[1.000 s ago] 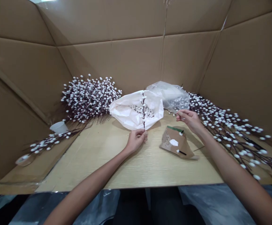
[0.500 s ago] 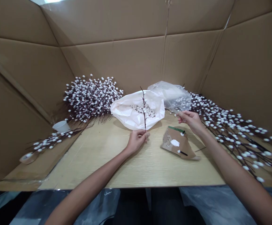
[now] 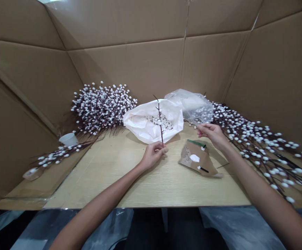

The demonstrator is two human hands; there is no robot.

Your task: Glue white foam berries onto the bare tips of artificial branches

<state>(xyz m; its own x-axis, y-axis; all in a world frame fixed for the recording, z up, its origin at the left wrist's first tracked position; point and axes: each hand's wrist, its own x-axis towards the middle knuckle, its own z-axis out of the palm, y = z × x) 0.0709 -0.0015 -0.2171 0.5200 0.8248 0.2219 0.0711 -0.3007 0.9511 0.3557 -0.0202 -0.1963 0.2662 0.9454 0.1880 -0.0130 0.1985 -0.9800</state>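
Note:
My left hand (image 3: 153, 155) pinches the foot of a thin dark twig (image 3: 159, 122) that stands upright over the wooden table (image 3: 145, 184), with a few white buds on it. Behind the twig lies an open white plastic bag (image 3: 140, 123) with loose white buds inside. My right hand (image 3: 211, 133) is closed in a pinch on something small I cannot make out, just in front of a clear plastic bag (image 3: 192, 106). Below that hand lies a scrap of brown cardboard (image 3: 198, 160) bearing a blob of white glue and a small stick.
A heap of budded branches (image 3: 101, 107) lies at the back left and another heap of branches (image 3: 257, 139) runs along the right. A white cup (image 3: 68, 139) and a tape roll (image 3: 31, 173) sit at the left. Cardboard walls (image 3: 151, 59) enclose the table.
The twig in my left hand has turned, and fewer white buds show on it now. It also leans slightly left. My right hand has stayed almost still.

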